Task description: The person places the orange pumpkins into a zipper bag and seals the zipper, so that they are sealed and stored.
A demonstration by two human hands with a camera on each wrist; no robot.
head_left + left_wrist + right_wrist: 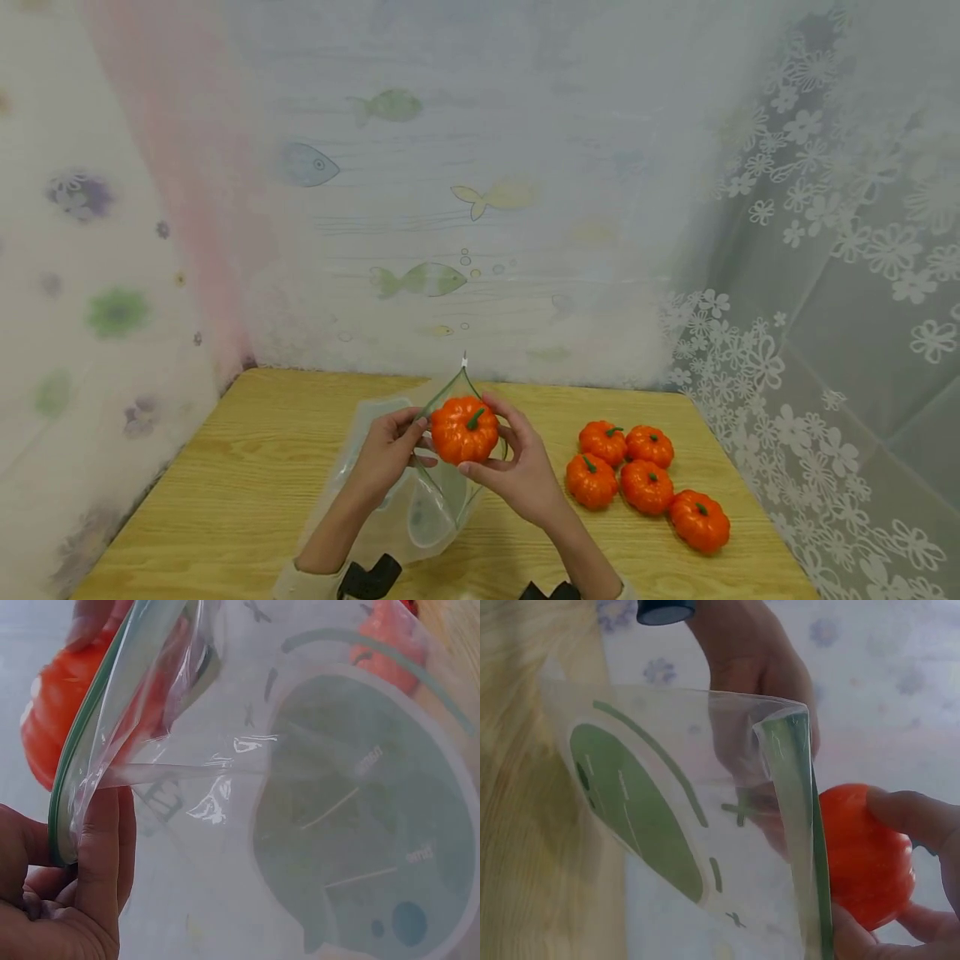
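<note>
Six small orange pumpkins in all: one pumpkin (464,429) gripped by the right hand (517,468), fingers curled round it, held at the green-edged mouth of one clear zip bag (420,492) above the middle of the desk (225,492), toward its near edge; five loose pumpkins (647,485) clustered on the desk near its right edge. Left hand (386,454) pinching the bag's rim between thumb and fingers, mouth held open. Bag printed with one large green oval

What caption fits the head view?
Right hand holds pumpkin at zip bag mouth, left hand pinching its rim.
</note>
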